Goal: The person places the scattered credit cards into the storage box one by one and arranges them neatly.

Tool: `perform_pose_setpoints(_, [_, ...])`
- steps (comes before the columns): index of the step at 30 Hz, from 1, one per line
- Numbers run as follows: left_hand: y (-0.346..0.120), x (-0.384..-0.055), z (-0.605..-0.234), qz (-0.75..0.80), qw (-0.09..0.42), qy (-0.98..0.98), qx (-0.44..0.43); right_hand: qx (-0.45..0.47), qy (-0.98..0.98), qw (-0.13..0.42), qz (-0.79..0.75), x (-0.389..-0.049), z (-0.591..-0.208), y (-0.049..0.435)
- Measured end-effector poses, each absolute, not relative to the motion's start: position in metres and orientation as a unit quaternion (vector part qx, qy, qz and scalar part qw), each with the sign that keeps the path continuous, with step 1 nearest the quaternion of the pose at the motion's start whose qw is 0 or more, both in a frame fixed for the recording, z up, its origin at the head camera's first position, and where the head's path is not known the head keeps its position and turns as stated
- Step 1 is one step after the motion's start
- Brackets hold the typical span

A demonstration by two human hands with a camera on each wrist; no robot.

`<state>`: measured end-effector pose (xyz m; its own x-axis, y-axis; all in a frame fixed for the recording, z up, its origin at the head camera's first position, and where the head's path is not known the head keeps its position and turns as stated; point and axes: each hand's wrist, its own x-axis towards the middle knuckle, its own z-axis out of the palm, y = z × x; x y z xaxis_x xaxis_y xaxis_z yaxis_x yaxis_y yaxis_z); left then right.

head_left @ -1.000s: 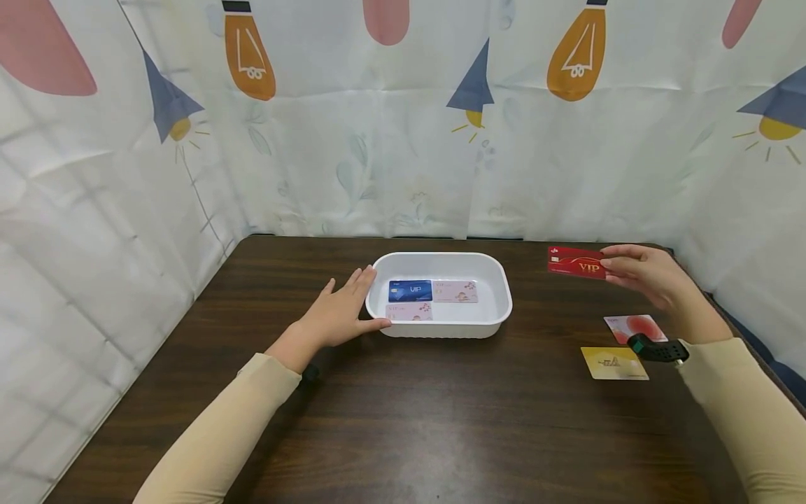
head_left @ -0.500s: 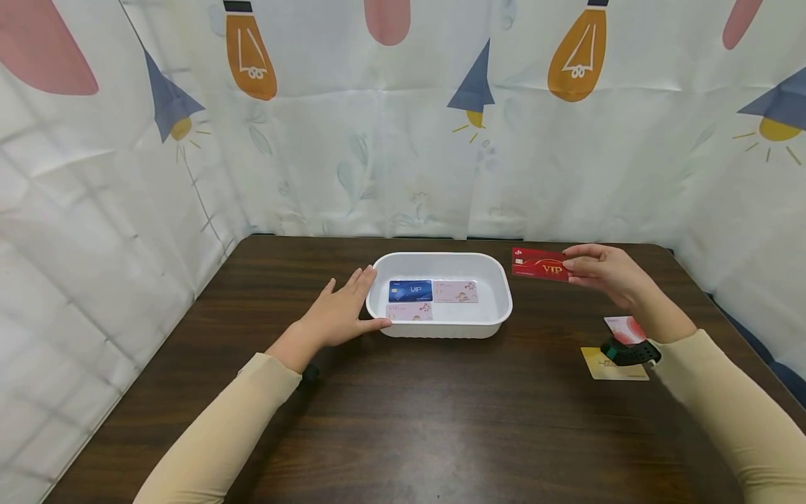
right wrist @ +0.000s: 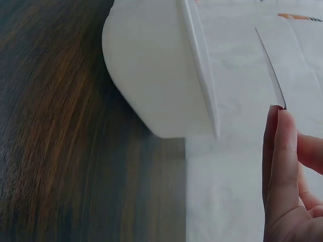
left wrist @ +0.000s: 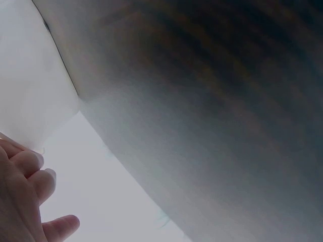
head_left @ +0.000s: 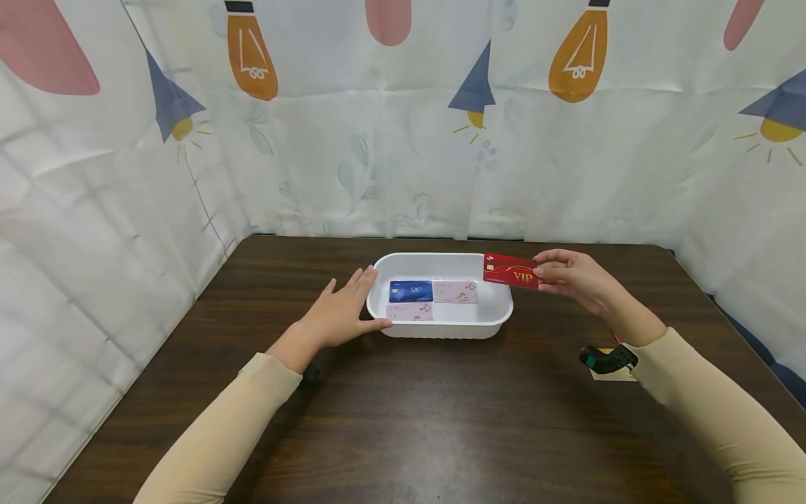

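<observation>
Between fingertips and thumb, my right hand (head_left: 576,276) pinches a red VIP card (head_left: 508,271) by its right end. The card overlaps the right rim of a white plastic basin (head_left: 441,330) in the head view; edge-on, it looks like a thin sliver (right wrist: 272,70) in the right wrist view, above rim height. My left hand (head_left: 336,311) lies with spread, straight fingers against the basin's left rim. Inside the basin, a blue VIP card (head_left: 411,291) lies beside a pink card (head_left: 456,292), with a second pink card (head_left: 409,312) in front, partly cut off by the near wall.
A yellow card (head_left: 609,376) lies on the dark wooden table (head_left: 441,413), mostly covered by the black wrist strap (head_left: 607,359) on my right arm. A printed white curtain (head_left: 390,154) encloses the table at the back and sides.
My right hand has carried the red card leftward, from the table's right side to the basin's right rim. Its forearm now hides the pink-and-red card. The left hand has stayed still.
</observation>
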<state>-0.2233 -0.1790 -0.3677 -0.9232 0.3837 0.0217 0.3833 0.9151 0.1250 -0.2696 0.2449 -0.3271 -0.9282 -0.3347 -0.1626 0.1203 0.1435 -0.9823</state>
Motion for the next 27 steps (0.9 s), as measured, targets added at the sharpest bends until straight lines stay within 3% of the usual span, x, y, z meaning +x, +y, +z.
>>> perform_pose_setpoints(27, [-0.180, -0.223, -0.370, 0.060, -0.007, 0.978, 0.201, -0.137, 0.781, 0.242, -0.559, -0.292, -0.334, 0.179])
